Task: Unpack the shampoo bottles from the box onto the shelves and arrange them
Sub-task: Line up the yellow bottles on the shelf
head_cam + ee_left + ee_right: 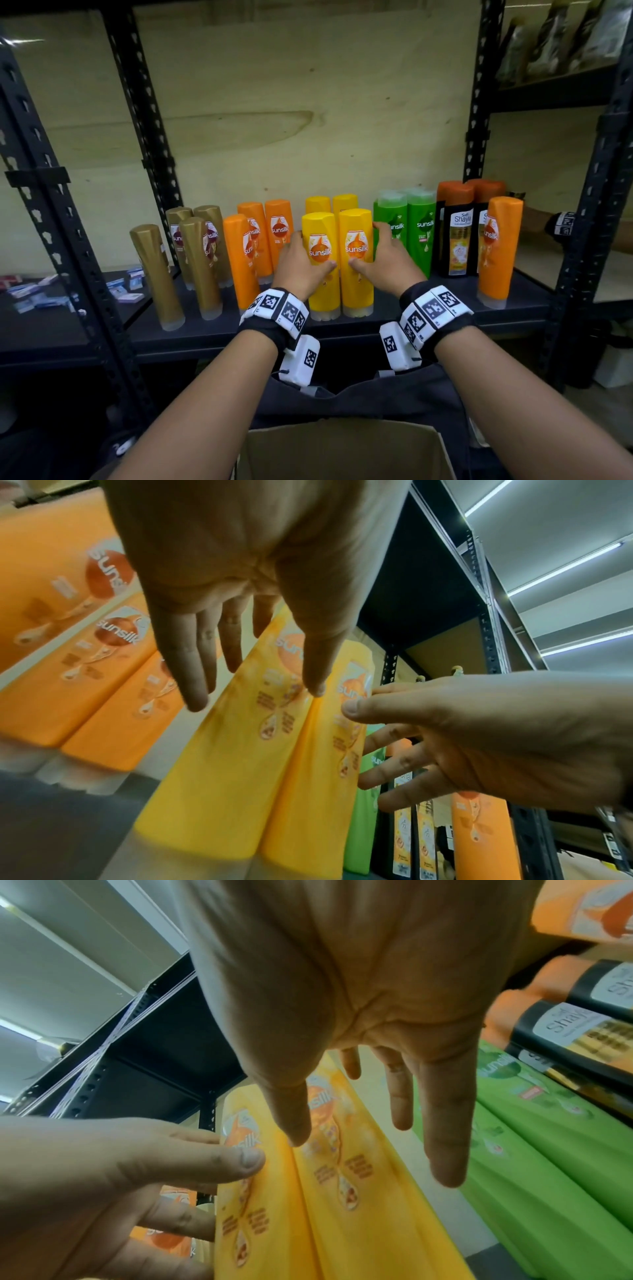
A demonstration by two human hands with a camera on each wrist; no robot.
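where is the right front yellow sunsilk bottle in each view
Head: right front yellow bottle, centre, beside the right hand.
Left wrist: lower centre, right of its twin.
Right wrist: lower centre, left of the green bottles.
Shared landmark: the left front yellow bottle touching it.

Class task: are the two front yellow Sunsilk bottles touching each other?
Touching. The left wrist view shows the left yellow bottle and right yellow bottle pressed side by side, no gap along their seam.

Head view: we look forward and down over both forearms at the shelf (394,310) front edge. Wrist views: close, looking up along each palm. All three share the two yellow bottles (337,260) (246,750) (308,1204).
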